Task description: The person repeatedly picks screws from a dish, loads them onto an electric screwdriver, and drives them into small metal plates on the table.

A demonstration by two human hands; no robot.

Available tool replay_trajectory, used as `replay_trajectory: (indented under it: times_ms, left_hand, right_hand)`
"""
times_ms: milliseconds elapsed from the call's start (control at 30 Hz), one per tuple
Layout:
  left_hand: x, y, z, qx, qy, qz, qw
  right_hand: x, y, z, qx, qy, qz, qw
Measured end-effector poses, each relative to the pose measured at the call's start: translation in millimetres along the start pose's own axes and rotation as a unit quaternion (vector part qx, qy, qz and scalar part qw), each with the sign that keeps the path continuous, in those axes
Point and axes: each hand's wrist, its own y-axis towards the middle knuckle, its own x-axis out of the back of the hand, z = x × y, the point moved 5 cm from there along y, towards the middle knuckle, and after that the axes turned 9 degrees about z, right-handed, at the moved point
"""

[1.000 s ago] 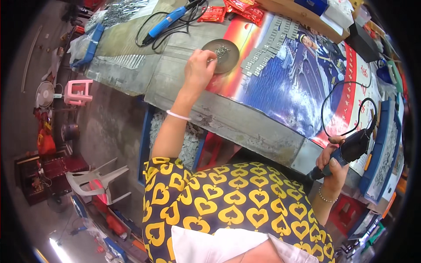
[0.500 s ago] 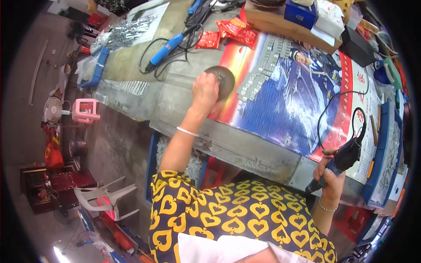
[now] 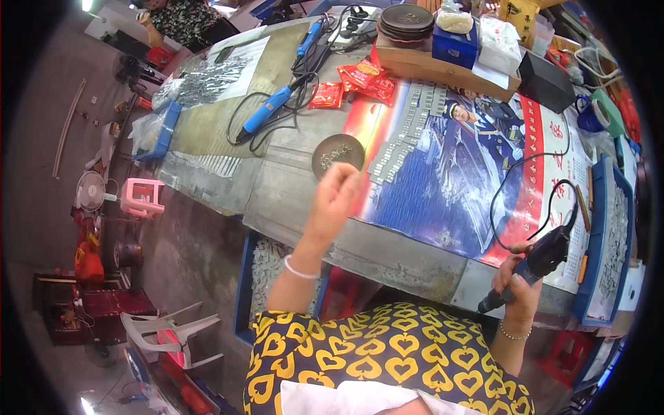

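My left hand [image 3: 337,196] hovers just on the near side of a round brown dish [image 3: 319,163] that holds small metal bits, probably screws. Its thumb and fingertips are pinched together, and anything between them is too small to make out. At the right, by the table's front edge, my right hand [image 3: 520,290] is wrapped around a dark corded electric screwdriver [image 3: 543,257], its tip slanting down to the left. Rows of small flat metal pieces [image 3: 407,137] lie on a colourful poster [image 3: 443,187] to the right of the dish.
Two blue corded tools [image 3: 266,111] and red packets [image 3: 366,77] lie beyond the dish. Blue trays [image 3: 600,277] of metal parts stand at the right edge and below the table's front [image 3: 243,290]. A wooden box [image 3: 443,69] with stacked dishes sits at the back.
My left hand has drawn back from over the dish toward me, uncovering its contents. The whole view has shifted slightly; my right hand still grips the screwdriver.
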Motion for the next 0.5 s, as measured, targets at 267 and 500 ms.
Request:
replay_trajectory:
  times_ms: [267,500]
  left_hand:
    - [-147,-70,28,0.201,-0.573,0.245,0.756]
    - [-187,-82,22,0.247,-0.623,0.252,0.699]
  right_hand:
    - [-25,1,46,0.257,0.024,-0.005,0.966]
    - [-43,-18,70,0.430,0.038,0.043,0.901]
